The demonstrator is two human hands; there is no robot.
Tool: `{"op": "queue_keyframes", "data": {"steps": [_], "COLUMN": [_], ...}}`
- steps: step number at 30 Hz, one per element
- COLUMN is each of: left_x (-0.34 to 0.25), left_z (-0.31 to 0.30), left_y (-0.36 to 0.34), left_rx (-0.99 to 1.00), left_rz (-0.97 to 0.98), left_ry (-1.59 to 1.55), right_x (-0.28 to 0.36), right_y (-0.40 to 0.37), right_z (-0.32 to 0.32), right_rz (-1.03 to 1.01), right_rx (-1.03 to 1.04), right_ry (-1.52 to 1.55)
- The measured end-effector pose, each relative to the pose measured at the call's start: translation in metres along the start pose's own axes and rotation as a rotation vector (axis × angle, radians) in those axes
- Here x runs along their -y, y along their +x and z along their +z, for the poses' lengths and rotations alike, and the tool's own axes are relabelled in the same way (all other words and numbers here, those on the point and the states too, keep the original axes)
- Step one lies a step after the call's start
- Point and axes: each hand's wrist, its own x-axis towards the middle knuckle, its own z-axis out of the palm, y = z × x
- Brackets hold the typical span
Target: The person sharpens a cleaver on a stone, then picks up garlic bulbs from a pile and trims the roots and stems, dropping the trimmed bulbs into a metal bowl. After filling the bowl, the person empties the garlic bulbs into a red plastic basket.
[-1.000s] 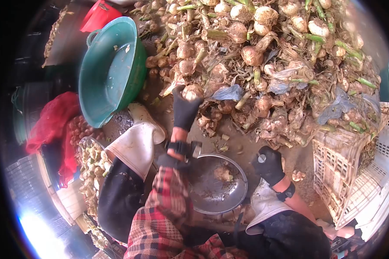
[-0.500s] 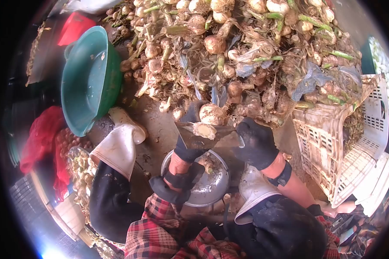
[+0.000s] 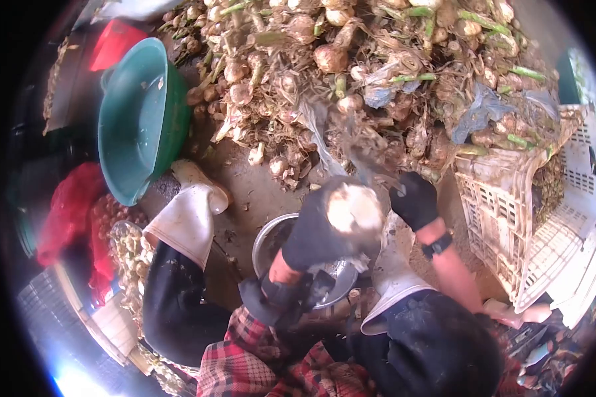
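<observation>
My left hand [image 3: 314,221], in a dark glove, is closed around a garlic bulb [image 3: 355,208] above a metal bowl. The bulb's pale white face is turned up towards me and slightly blurred. To its right, my right hand [image 3: 415,200], also gloved and with a dark band at the wrist, is curled around a knife whose blade is smeared by motion and hard to make out. Below my left hand, the metal bowl [image 3: 263,246] stands between my boots, partly hidden by that hand and forearm.
A large pile of garlic with stalks [image 3: 331,58] lies ahead. A green basin [image 3: 129,126] leans at the left, near a red container [image 3: 116,45] and red netting [image 3: 73,208]. At the right stands a cream plastic crate [image 3: 493,218]. White boots [image 3: 185,215] flank the bowl.
The broad blade, plain across the bulb before, is now blurred. My left hand has turned the bulb's white face up and moved right and nearer; my right hand has shifted right, away from it.
</observation>
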Motion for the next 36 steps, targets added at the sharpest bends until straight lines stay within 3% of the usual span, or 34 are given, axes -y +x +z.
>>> {"op": "queue_keyframes", "data": {"steps": [2,4,6,7,8,9,10,12,16,18,21,23,25,26,28,30,31,32,34,35,36], "left_x": [0.01,0.019,0.01,0.011,0.016,0.022,0.031,0.052,0.071,0.075,0.071,0.041,0.046,0.058,0.075,0.085,0.091,0.066,0.043,0.055,0.061], "left_z": [-0.004,-0.019,-0.025,-0.029,-0.033,-0.037,-0.033,-0.021,-0.005,0.004,0.015,0.023,0.019,0.01,-0.005,-0.007,-0.008,-0.007,-0.002,-0.002,-0.003], "left_y": [0.006,0.008,0.006,0.007,0.006,0.002,-0.002,-0.013,-0.015,-0.017,-0.021,-0.017,-0.026,-0.037,-0.052,-0.057,-0.062,-0.052,-0.051,-0.058,-0.066], "left_rx": [-0.201,-0.288,-0.56,-0.58,-0.593,-0.477,-0.478,-0.564,-0.409,-0.36,-0.381,-0.266,-0.132,-0.114,-0.262,-0.119,-0.27,-0.006,0.142,0.141,0.133], "left_rz": [-0.116,0.032,0.053,0.003,-0.05,0.044,0.04,0.06,-0.004,-0.008,-0.157,-0.014,0.054,-0.016,-0.24,-0.192,-0.508,-0.286,-0.236,-0.159,-0.152], "left_ry": [-0.007,0.24,0.075,-0.157,-0.392,-0.587,-0.589,-1.027,-1.239,-1.298,-1.701,-1.67,-1.694,-1.628,-1.234,-1.089,-1.025,-0.477,-0.004,0.009,0.016], "right_x": [0.012,0.018,0.031,0.045,0.056,0.062,0.069,0.082,0.09,0.083,0.068,0.035,0.022,0.022,0.03,0.049,0.042,0.044,0.051,0.058,0.071], "right_y": [0.001,0.001,0.008,0.007,0.005,0.004,0.006,0.016,0.03,0.027,0.006,-0.02,-0.042,-0.04,-0.029,-0.011,-0.015,-0.01,0.0,0.005,0.015], "right_z": [-0.016,-0.024,-0.023,-0.015,-0.008,0.0,0.001,-0.002,-0.008,-0.006,0.021,0.052,0.062,0.053,0.03,-0.004,0.01,0.008,-0.004,-0.017,-0.042], "right_rz": [0.044,0.099,0.086,0.147,0.21,0.182,0.186,0.112,0.026,0.035,0.1,0.036,0.127,0.199,0.311,0.685,0.661,0.658,0.484,0.647,0.692], "right_rx": [-0.103,-0.105,-0.121,-0.155,-0.186,-0.181,-0.177,-0.127,-0.231,-0.189,-0.236,-0.076,-0.022,0.005,0.032,0.259,0.233,0.238,0.466,0.577,0.552], "right_ry": [0.024,0.15,0.155,0.378,0.6,0.596,0.595,0.653,0.525,0.481,0.603,0.493,0.605,0.687,0.759,1.165,1.246,1.247,1.475,1.538,1.531]}}
